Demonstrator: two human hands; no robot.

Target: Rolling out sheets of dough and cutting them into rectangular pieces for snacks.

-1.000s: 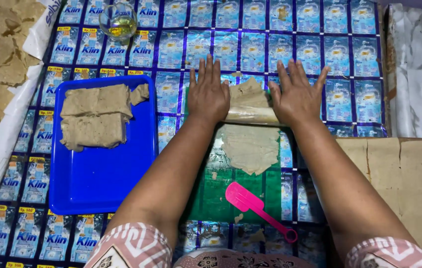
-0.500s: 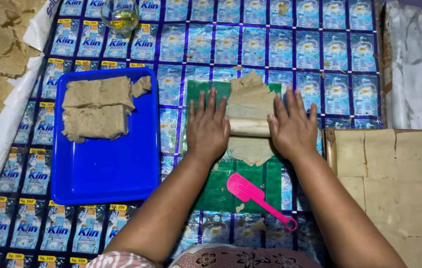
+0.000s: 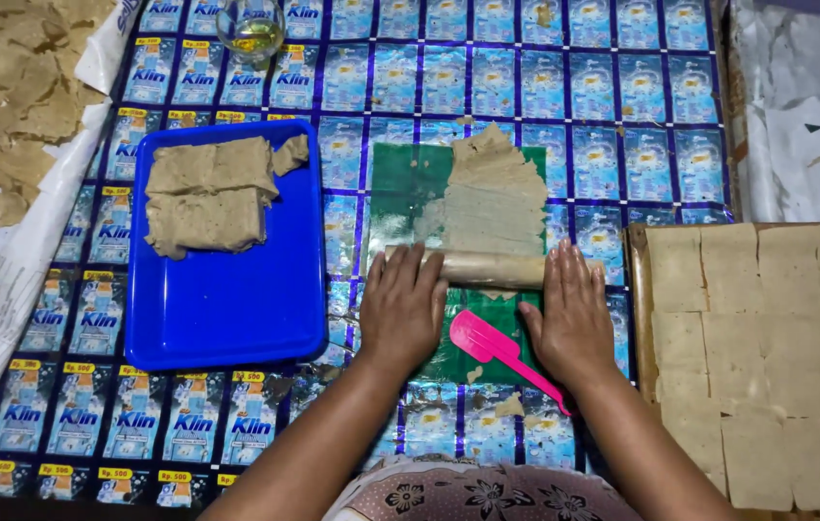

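A thin sheet of beige dough (image 3: 494, 198) lies flattened on a green mat (image 3: 405, 193). Across its near end sits a dough-coated rolling pin (image 3: 492, 268). My left hand (image 3: 403, 307) presses flat on the pin's left end, fingers spread. My right hand (image 3: 572, 314) presses flat on its right end. Between my wrists, on the mat, lies a pink plastic scraper (image 3: 497, 349).
A blue tray (image 3: 236, 309) to the left holds two beige dough slabs (image 3: 207, 198). A wooden board (image 3: 638, 289) at right carries cut dough squares (image 3: 767, 328). A small glass of oil (image 3: 250, 29) stands at the far edge. Dried dough pieces (image 3: 4, 87) lie far left. Sachet-print sheeting (image 3: 603, 106) covers the surface.
Both hands have drawn the rolling pin back toward me, from the sheet's far part to its near end. The dough sheet now lies exposed and longer beyond the pin.
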